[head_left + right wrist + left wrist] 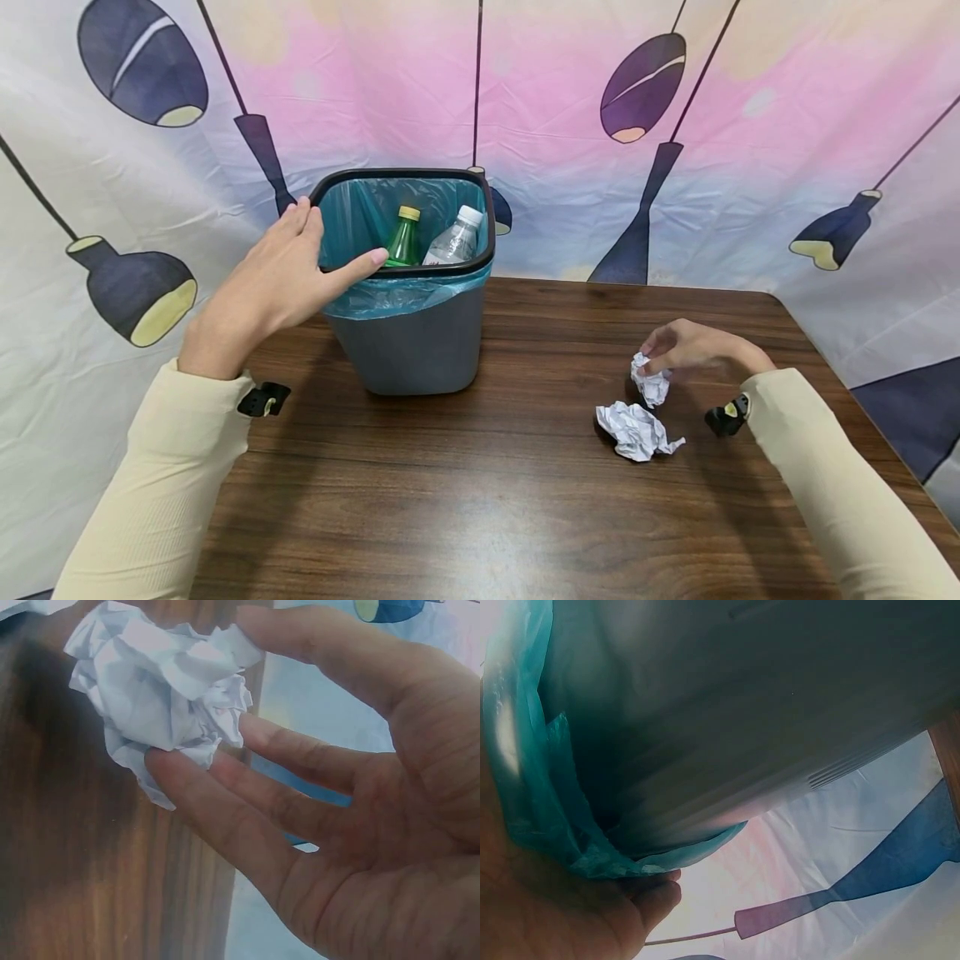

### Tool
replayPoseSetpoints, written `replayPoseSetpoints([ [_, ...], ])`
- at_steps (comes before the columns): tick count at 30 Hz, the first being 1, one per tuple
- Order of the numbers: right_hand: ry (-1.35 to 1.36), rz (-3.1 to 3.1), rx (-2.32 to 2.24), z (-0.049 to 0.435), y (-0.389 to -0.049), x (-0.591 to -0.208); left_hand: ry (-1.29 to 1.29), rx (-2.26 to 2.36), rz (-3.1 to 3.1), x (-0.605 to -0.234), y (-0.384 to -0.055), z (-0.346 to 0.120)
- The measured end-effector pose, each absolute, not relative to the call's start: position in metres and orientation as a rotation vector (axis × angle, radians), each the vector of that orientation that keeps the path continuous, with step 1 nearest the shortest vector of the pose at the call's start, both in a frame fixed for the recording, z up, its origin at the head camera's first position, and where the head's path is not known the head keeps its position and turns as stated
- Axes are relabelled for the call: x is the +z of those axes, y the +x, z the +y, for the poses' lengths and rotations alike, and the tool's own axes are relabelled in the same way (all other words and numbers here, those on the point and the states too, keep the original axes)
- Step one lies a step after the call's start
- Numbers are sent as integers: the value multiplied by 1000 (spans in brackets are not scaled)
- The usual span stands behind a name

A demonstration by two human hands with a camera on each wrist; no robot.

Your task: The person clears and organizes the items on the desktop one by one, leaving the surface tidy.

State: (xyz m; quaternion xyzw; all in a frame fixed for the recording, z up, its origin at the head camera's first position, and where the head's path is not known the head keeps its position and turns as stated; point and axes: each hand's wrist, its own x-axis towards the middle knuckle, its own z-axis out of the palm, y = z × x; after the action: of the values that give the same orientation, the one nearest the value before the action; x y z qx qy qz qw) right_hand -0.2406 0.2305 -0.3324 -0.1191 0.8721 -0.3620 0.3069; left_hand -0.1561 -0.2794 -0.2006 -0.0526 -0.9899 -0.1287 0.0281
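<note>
My right hand [693, 346] pinches a crumpled white paper ball [161, 686] between its fingertips, at the right part of the table. A second crumpled paper [637, 431] lies on the wood just in front of it. On the left, my left hand [281, 271] rests against the near left corner of a grey trash bin [412, 346], its thumb stretched across the black rim and its fingers extended along the side. The left wrist view has the palm against the folded-over blue liner [525, 787]. Inside the bin stand a green bottle [405, 237] and a clear bottle [456, 242] with a white cap.
The bin stands on a dark brown wooden table [465, 475], toward its back left. Behind the table hangs a cloth backdrop [555, 125] printed with lamps. A black wrist device [262, 400] is strapped at each sleeve cuff.
</note>
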Motion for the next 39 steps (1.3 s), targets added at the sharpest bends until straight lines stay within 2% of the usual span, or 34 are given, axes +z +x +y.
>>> replayPoseSetpoints([
  [7,-366,2405,-951,228,-246,-322,-163,-398,-3053,-201,-156,-279],
  [29,-315,2309,-1347,193,-243,-305,-160,-409,-3051,-201,-155,-280],
  [39,-296,2144,-1703,164,-241,-291,-161,-404,-3049,-201,-155,-280],
])
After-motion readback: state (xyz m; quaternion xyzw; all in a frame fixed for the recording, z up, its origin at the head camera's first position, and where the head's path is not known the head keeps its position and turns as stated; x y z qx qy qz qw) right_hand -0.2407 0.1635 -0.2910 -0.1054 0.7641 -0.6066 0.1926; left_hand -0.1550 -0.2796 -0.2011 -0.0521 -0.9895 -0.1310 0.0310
